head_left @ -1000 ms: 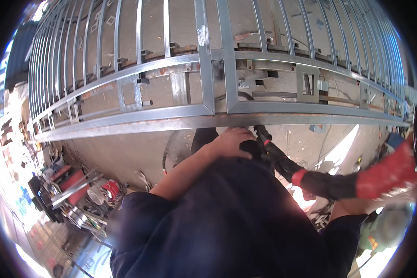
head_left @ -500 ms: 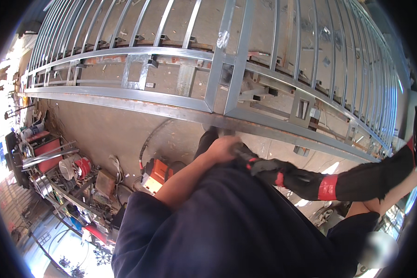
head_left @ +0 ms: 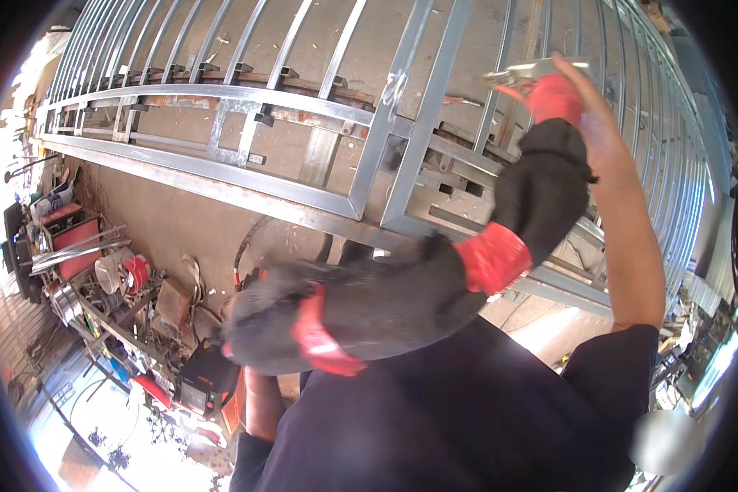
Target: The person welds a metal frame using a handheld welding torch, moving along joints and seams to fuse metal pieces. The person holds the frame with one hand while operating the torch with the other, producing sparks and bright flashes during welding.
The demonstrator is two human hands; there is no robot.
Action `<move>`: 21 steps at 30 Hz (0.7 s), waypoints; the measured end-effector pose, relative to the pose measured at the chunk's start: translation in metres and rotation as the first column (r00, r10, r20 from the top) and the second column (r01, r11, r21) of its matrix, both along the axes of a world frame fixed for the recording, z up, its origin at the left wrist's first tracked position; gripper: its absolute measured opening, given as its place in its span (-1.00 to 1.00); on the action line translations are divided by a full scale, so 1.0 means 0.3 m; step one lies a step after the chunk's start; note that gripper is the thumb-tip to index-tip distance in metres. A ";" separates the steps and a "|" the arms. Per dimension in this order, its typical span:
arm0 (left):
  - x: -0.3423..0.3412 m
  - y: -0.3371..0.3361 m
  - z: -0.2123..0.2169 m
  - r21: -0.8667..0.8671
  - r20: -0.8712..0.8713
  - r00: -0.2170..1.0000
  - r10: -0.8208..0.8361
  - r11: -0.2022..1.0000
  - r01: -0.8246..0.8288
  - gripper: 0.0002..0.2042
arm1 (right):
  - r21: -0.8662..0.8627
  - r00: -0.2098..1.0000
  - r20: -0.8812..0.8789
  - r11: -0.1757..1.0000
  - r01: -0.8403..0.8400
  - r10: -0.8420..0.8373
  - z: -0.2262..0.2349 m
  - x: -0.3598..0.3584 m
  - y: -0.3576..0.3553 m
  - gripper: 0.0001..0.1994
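A thick, soft-looking black sleeve [head_left: 402, 299] with bands of red tape spans the space in front of my body. My right hand [head_left: 594, 115] is raised over the metal frame, closed round the sleeve's red upper end. A silver metal piece [head_left: 549, 70] sticks out there, its kind unclear. My left forearm [head_left: 262, 406] rises under the sleeve's lower end; the left hand is hidden behind it, so its fingers do not show. The sleeve's lower end is smeared by motion. Beyond it lies the barred silver metal frame [head_left: 221, 176].
At the left, a cluttered low rack [head_left: 119, 336] holds tools and parts near a red and white spool [head_left: 135, 275]. A black box [head_left: 205, 377] stands nearer to me. A dark cable [head_left: 242, 250] curves over the concrete floor [head_left: 172, 225].
My right hand has come up from the far right to above the frame, lifting one end of the sleeve. The left arm has drawn back to the lower left, its hand now covered.
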State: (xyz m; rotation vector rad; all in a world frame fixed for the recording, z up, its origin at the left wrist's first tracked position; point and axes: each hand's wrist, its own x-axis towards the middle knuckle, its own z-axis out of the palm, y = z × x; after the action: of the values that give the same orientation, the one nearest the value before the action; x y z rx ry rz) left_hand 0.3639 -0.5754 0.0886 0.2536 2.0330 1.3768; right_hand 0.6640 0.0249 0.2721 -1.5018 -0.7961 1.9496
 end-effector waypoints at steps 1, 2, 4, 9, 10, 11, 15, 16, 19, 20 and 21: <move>-0.017 -0.006 0.065 -0.006 -0.052 0.995 0.080 0.997 -0.080 -0.73 | -0.089 0.998 -0.059 0.996 -0.011 0.006 -0.045 -0.002 0.026 -0.59; -0.022 -0.016 0.145 -0.011 -0.116 0.980 0.160 0.987 -0.163 -0.72 | -0.139 0.996 -0.081 0.989 -0.044 0.033 -0.079 -0.022 0.043 -0.61; -0.053 0.011 0.260 0.005 -0.210 0.942 0.263 0.963 -0.268 -0.72 | -0.217 0.994 -0.086 0.973 -0.080 0.062 -0.113 -0.070 0.061 -0.63; -0.105 0.130 0.550 0.057 -0.380 0.832 0.405 0.907 -0.416 -0.72 | -0.364 0.965 -0.235 0.911 -0.195 0.113 -0.320 -0.081 0.148 -0.59; -0.108 0.157 0.587 0.068 -0.403 0.814 0.419 0.900 -0.430 -0.72 | -0.377 0.963 -0.244 0.904 -0.204 0.116 -0.353 -0.087 0.162 -0.59; -0.108 0.187 0.619 0.071 -0.418 0.802 0.426 0.896 -0.439 -0.72 | -0.379 0.947 -0.292 0.892 -0.246 0.137 -0.386 -0.083 0.174 -0.60; -0.114 0.301 0.722 0.077 -0.474 0.765 0.436 0.886 -0.457 -0.72 | -0.465 0.978 -0.184 0.868 -0.174 0.097 -0.307 -0.153 0.182 -0.75; -0.120 0.326 0.735 0.076 -0.479 0.762 0.435 0.886 -0.458 -0.72 | -0.486 0.975 -0.204 0.855 -0.181 0.091 -0.321 -0.152 0.196 -0.76; -0.135 0.405 0.759 0.067 -0.491 0.763 0.421 0.891 -0.449 -0.71 | -0.529 0.967 -0.240 0.824 -0.203 0.084 -0.354 -0.150 0.231 -0.78; -0.140 0.423 0.762 0.062 -0.496 0.762 0.416 0.893 -0.446 -0.71 | -0.530 0.967 -0.236 0.822 -0.210 0.096 -0.349 -0.154 0.237 -0.79; -0.142 0.441 0.771 0.061 -0.497 0.763 0.414 0.893 -0.445 -0.71 | -0.531 0.967 -0.232 0.819 -0.218 0.107 -0.352 -0.156 0.243 -0.80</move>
State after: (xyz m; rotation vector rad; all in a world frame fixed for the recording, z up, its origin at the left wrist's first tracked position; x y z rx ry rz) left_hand 0.3213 -0.4432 0.3199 0.1213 2.6915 1.6448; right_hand 0.6173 0.0979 0.1666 -1.5500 -0.2820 2.5661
